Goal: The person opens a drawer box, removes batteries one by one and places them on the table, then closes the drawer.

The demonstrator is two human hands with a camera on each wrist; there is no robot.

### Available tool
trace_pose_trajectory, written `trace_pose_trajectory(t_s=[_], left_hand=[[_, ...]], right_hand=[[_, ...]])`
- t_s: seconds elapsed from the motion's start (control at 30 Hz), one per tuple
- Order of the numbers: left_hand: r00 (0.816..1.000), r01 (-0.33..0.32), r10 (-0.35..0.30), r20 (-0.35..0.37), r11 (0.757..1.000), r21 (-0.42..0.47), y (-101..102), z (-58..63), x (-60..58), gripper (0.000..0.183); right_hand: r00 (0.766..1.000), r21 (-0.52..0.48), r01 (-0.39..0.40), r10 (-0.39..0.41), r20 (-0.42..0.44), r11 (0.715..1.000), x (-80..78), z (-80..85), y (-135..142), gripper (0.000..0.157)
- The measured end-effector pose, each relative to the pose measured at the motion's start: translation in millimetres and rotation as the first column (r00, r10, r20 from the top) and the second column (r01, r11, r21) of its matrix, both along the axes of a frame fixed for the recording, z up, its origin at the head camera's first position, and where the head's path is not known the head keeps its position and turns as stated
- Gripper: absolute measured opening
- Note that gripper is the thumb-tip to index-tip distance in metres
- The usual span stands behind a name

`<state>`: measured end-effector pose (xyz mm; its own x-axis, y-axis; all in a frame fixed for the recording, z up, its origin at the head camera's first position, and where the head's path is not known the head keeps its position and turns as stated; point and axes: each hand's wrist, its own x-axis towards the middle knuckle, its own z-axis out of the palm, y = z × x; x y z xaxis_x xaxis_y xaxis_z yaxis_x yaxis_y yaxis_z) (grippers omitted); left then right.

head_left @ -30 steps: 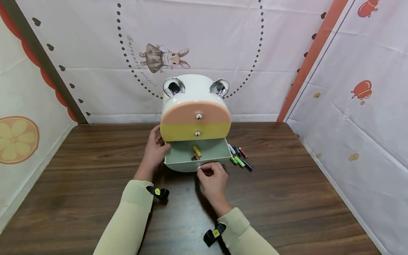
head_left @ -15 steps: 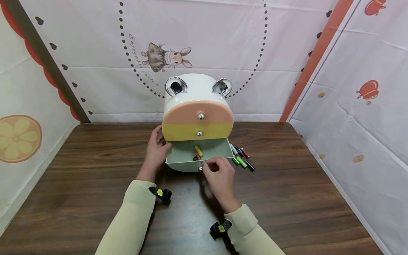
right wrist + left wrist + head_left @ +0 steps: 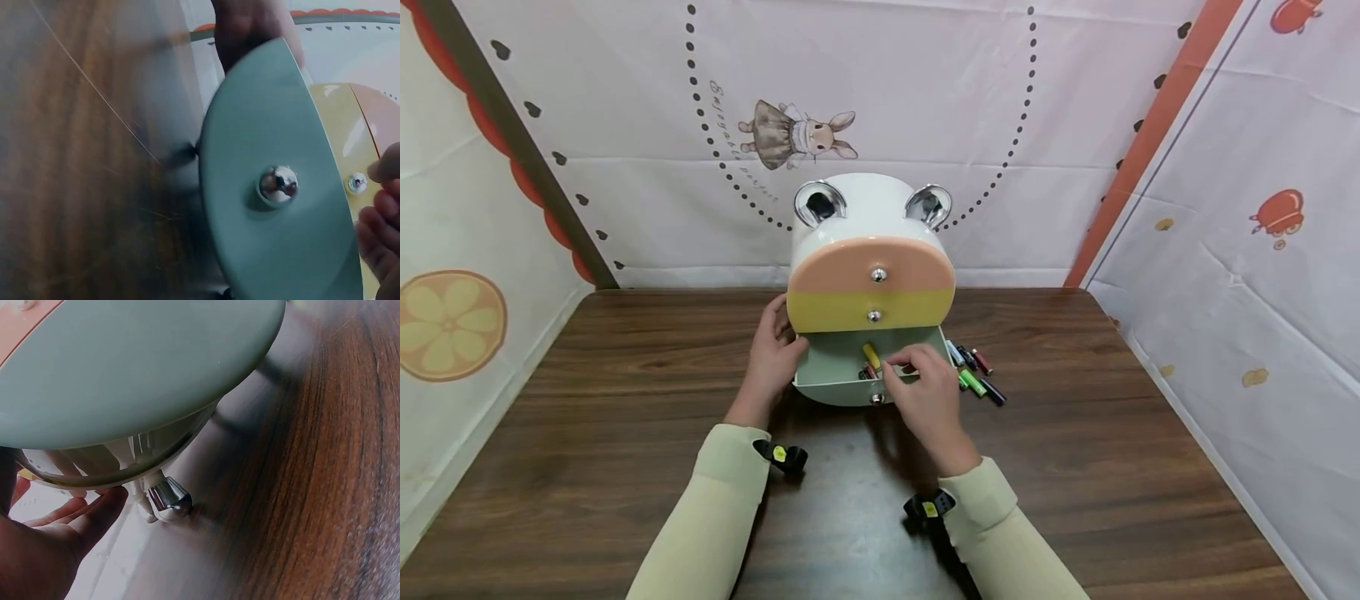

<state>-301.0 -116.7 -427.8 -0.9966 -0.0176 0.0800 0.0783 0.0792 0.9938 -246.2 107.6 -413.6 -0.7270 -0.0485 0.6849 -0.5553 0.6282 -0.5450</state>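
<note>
A frog-shaped drawer cabinet (image 3: 861,200) with silver eyes stands on the table. Its bottom green drawer (image 3: 827,393) is pulled out, with a yellow battery (image 3: 871,355) and smaller dark and reddish ones inside. My left hand (image 3: 767,367) rests against the cabinet's left side, thumb at the drawer's left edge; in the left wrist view its fingers touch the body from below. My right hand (image 3: 928,396) is over the front right of the drawer, thumb and index fingertips close together, holding nothing that shows. The drawer's silver knob (image 3: 279,185) is free of fingers.
Several loose batteries (image 3: 973,382) lie on the wooden table (image 3: 1112,467) just right of the drawer. A printed cloth (image 3: 925,83) hangs behind the cabinet, and more cloth covers both sides. Above the drawer are a yellow drawer (image 3: 827,310) and an orange drawer (image 3: 835,265), both closed.
My right hand has let go of the green drawer's knob and moved up and right over the drawer's rim. The left hand keeps its place on the cabinet. The drawer stays out.
</note>
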Motion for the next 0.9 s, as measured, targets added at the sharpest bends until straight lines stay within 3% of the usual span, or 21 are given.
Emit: trace_pose_trajectory(t_s=[0.17, 0.3, 0.63, 0.9], left_hand=[[1.0, 0.007, -0.007, 0.027, 1.0, 0.003, 1.4, 13.9, 6.9, 0.071], [0.999, 0.027, -0.027, 0.026, 1.0, -0.003, 2.9, 19.0, 10.2, 0.071], [0.999, 0.041, -0.042, 0.033, 0.999, 0.021, 3.0, 16.6, 10.5, 0.073], [0.999, 0.028, -0.028, 0.02, 0.999, 0.026, 3.4, 15.8, 10.5, 0.073]], right_hand=[[0.99, 0.128, -0.012, -0.007, 0.144, 0.992, -12.3, 5.3, 1.5, 0.011], [0.979, 0.167, -0.018, -0.016, 0.202, 0.986, -20.0, 9.4, 2.0, 0.014], [0.95, 0.279, -0.041, -0.048, 0.307, 0.959, -34.4, 19.0, -2.3, 0.011], [0.909, 0.363, -0.15, -0.016, 0.417, 0.92, -45.2, 25.0, -3.1, 0.008]])
